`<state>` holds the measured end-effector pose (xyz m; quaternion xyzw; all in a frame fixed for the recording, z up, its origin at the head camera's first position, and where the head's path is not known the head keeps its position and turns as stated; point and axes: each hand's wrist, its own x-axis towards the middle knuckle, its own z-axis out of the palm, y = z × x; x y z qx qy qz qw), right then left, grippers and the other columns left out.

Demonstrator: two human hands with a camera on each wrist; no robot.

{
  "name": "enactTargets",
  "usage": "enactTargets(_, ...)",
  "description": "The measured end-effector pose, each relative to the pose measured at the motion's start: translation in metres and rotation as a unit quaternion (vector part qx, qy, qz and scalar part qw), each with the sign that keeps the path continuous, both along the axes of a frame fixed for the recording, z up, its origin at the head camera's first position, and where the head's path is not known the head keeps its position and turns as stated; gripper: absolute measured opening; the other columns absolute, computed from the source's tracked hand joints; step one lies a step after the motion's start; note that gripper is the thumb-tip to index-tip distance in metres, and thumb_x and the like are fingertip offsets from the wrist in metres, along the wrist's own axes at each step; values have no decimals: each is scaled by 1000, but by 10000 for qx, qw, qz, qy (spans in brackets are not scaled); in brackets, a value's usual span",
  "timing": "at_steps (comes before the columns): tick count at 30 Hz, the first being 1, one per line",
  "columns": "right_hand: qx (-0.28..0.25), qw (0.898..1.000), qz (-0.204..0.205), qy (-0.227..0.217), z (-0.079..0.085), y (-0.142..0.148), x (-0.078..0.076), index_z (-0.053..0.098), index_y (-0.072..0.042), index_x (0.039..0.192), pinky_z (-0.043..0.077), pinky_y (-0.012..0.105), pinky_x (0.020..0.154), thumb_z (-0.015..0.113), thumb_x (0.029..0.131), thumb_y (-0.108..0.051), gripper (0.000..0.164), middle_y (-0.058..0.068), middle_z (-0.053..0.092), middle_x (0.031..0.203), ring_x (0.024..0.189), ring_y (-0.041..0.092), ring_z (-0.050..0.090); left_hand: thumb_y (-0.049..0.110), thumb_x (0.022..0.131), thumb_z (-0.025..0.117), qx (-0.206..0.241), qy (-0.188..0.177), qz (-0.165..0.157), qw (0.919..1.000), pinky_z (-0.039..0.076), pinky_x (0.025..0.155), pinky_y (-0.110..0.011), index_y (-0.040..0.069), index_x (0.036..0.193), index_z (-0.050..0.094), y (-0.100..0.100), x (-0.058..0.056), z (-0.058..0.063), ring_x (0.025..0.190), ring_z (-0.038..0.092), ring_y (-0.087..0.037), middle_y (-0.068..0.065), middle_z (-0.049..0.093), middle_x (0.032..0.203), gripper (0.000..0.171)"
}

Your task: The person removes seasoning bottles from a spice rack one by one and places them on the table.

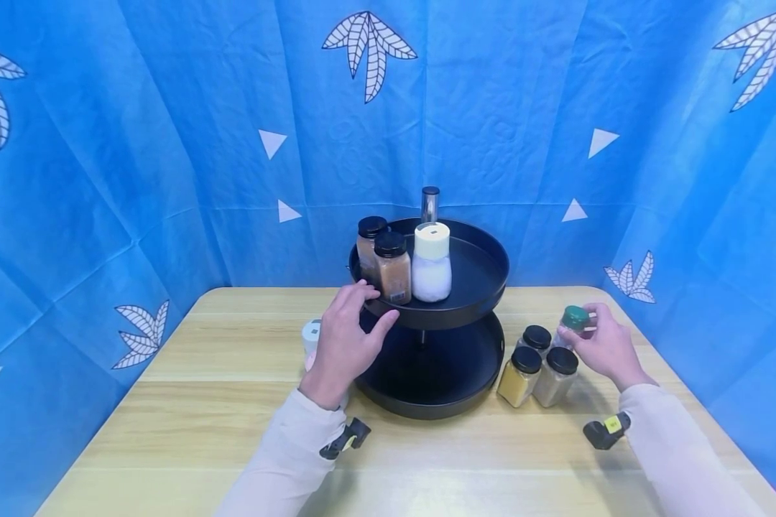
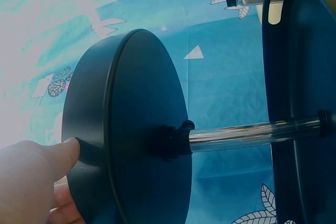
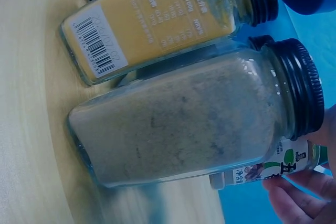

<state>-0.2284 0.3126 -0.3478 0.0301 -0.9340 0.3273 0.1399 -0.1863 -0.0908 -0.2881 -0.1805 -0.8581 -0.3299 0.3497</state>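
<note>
A black two-tier round rack (image 1: 427,413) stands mid-table. My left hand (image 1: 345,341) touches the outer wall of its upper tray (image 2: 86,108), thumb and fingers apart. Two black-capped jars of brown powder (image 1: 394,276) and a white-capped shaker (image 1: 432,269) stand on that tray near this hand. On the right, my right hand (image 1: 604,345) pinches a small green-capped spice jar (image 1: 575,318), its label showing in the right wrist view. The jar is behind the black-capped jars; whether its base touches the table I cannot tell.
By the rack's right side stand a black-capped jar of yellow powder (image 1: 519,377), one of grey-brown powder (image 1: 556,377), and another (image 1: 535,337) behind them. A white-lidded container (image 1: 311,334) is partly hidden by the left hand. Blue curtain (image 1: 362,143) surrounds the wooden table (image 1: 200,402).
</note>
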Motion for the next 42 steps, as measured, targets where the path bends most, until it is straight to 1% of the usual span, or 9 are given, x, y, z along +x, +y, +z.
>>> enactTargets(10,51,9998,85,-177,-6,1,-4,35,9,126,50,61,79,65,88,-35,66,40,53,115,100,51,57,26,84,73,-8,21,45,10000,47,100,-47,2,109,64,-1,-1,-1,118,53,-29,-18,62,119,36)
enactTargets(16,56,9997,90,-233,-9,3,-6,36,9,124,50,61,80,66,87,-39,68,41,55,113,102,52,56,25,83,73,-8,90,14,10000,47,100,-47,1,109,64,0,-1,-1,118,53,-30,-19,63,118,36)
enactTargets(20,24,9994,113,-315,-9,4,-7,37,9,124,50,62,81,67,86,-41,69,42,55,114,103,53,55,24,84,73,-21,87,-5,10000,47,100,-47,1,109,63,1,-1,-1,118,54,-30,-19,62,118,36)
enactTargets(32,112,9984,207,-522,-9,8,-9,42,5,116,49,59,76,66,86,-42,61,42,56,111,97,53,56,26,84,73,-30,-36,51,10000,47,100,-47,2,110,63,1,-1,-1,119,53,-30,-18,62,119,37)
enactTargets(42,198,9973,325,-629,-11,10,-13,44,5,112,49,58,77,69,84,-41,59,41,58,109,96,51,58,26,84,73,-34,-50,60,10000,46,100,-47,2,110,63,1,-1,-1,119,53,-29,-18,62,121,37)
